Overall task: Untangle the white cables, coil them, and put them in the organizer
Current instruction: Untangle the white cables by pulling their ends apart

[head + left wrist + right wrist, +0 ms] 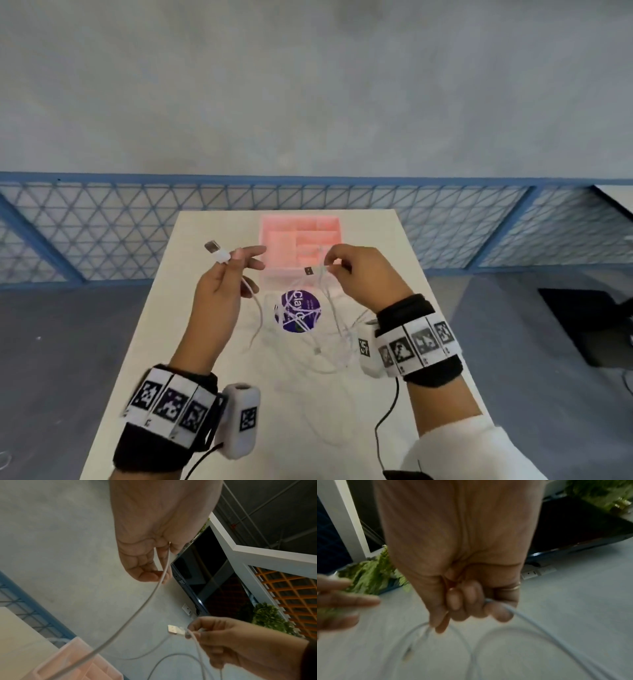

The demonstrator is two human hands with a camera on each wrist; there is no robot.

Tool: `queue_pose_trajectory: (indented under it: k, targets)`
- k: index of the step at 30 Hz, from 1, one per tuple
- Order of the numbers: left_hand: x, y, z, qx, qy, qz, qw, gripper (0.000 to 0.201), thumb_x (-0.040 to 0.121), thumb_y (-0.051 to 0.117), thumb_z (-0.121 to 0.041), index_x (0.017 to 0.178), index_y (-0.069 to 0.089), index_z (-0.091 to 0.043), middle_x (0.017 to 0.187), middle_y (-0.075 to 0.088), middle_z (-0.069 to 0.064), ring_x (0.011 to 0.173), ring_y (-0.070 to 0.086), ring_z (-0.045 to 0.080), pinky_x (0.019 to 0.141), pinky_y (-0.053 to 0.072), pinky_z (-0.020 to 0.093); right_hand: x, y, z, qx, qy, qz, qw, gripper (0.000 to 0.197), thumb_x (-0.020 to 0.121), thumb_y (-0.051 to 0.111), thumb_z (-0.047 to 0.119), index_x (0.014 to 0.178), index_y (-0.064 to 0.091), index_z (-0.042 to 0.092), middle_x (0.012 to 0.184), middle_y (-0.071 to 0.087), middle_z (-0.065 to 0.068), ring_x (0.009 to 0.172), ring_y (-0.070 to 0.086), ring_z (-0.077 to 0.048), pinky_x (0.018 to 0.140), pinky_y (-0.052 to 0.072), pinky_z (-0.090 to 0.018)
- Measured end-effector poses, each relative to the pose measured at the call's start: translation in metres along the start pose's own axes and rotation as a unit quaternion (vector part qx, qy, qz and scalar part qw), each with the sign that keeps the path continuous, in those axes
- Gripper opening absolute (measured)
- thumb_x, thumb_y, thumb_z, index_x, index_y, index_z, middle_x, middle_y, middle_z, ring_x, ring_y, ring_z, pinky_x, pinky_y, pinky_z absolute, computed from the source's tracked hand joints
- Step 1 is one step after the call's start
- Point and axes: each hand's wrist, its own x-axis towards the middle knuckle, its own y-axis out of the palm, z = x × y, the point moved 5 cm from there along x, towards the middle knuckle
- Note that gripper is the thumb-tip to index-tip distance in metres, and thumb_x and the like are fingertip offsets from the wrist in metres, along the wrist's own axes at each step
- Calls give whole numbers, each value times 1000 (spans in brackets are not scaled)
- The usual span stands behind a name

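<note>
Both hands are raised above the table with white cables hanging from them. My left hand (226, 274) pinches a white cable just below its USB plug (215, 250); the cord (137, 612) runs down through the palm. My right hand (346, 267) grips another white cable (539, 630) near its own USB plug (310, 271), fingers curled round it. The rest of the white cables (329, 342) lie in a tangled heap on the table under the hands. The pink organizer (270, 236), with several compartments, stands just beyond the hands.
A round purple sticker (297, 310) lies on the white table (191, 240) under the cables. A blue mesh fence (102, 233) runs behind the table. A dark monitor (205, 574) and green plants (267, 616) show in the wrist views.
</note>
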Motion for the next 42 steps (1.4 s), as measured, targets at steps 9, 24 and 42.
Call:
queue_pose_trajectory:
  k: [9, 24, 42]
  targets:
    - [-6, -31, 12, 24, -19, -69, 997, 36, 102, 37, -33, 95, 71, -29, 79, 61, -5, 53, 36, 6, 50, 34, 8, -20, -55, -8, -86, 80, 31, 993, 20, 72, 51, 0, 71, 70, 8, 81, 70, -9, 81, 61, -25, 86, 44, -32]
    - [3, -57, -6, -36, -14, -102, 994, 41, 97, 33, -41, 90, 71, -27, 87, 70, -3, 71, 56, 10, 70, 44, 23, 11, -61, 22, 305, -23, -166, 938, 12, 88, 60, 13, 84, 59, 24, 65, 73, 5, 60, 67, -16, 68, 55, -29]
    - [22, -39, -7, -358, -63, -32, 931, 41, 102, 24, -41, 116, 59, -25, 89, 75, 0, 92, 71, 19, 92, 51, 40, 15, 63, -7, 129, 9, 111, 985, 28, 79, 70, 24, 68, 46, 30, 62, 54, 7, 54, 49, -12, 54, 40, -23]
